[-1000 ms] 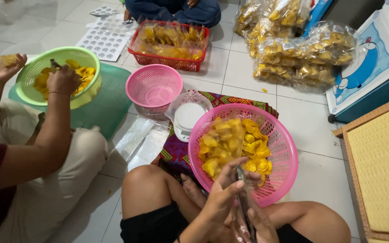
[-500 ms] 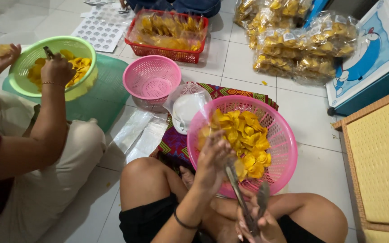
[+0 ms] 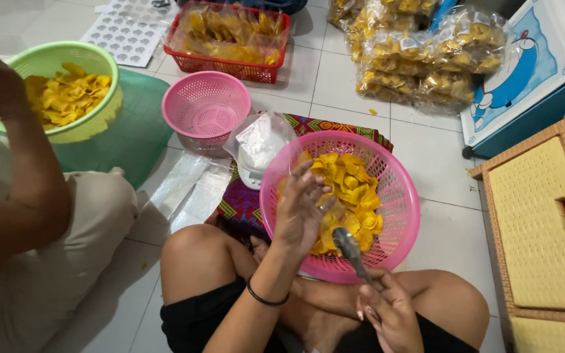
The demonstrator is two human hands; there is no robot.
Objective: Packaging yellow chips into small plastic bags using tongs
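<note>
My right hand grips the tongs, my open left hand could knock chips over the pink basket rim at centre frame.

— Open tile at centre top of the frame, between the red basket and the heap of bagged chips. More bare floor right of the big pink basket, up to the wicker box at the right edge.

— And around the big basket itself?

— Crowded. Left hand spread over its near left rim, right hand with metal tongs at the near edge. Scale under a plastic bag touching the upper left rim, small pink basket just beyond.

— Left side?

— Blocked by another person's arm and knee, green basket behind. Only a narrow strip, partly covered by clear plastic sheets.
</note>
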